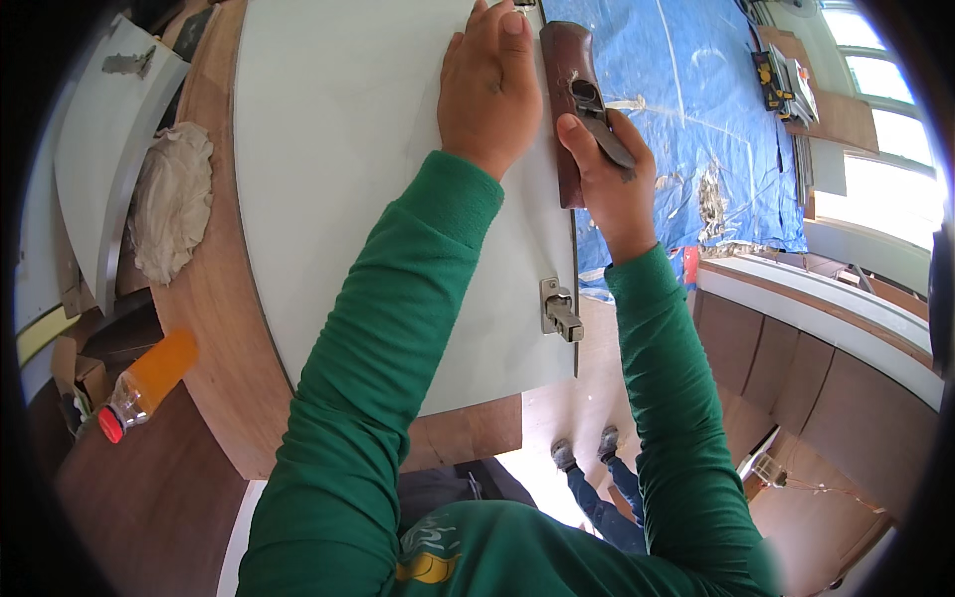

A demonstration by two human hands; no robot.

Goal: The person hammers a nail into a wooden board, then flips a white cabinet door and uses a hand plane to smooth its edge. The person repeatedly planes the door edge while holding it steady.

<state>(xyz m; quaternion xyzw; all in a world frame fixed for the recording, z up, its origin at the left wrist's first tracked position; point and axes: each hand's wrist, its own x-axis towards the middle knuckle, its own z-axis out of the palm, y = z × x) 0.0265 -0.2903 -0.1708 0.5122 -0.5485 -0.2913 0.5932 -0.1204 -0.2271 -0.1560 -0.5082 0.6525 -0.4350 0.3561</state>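
Note:
A white cabinet door [338, 179] lies flat on a wooden bench top [204, 199]. My left hand [492, 95] rests on the door near its far right part, fingers stretched out and nothing held. A brown wooden hand plane [570, 75] stands along the door's right edge. Its body is gripped by my right hand [617, 184], the thumb on top beside the dark blade. Between the plane and the nearer end of the door, a metal hinge [560, 311] is fixed at the edge. Part of a second hinge [524, 4] shows at the top.
A crumpled cloth [171, 199] and an orange drink bottle [149, 383] sit at the left, near a curved white panel [104, 139]. A blue tarp [686, 109] spreads at the far right. Brown cabinet fronts [786, 358] line the right. Legs in jeans [607, 507] show below.

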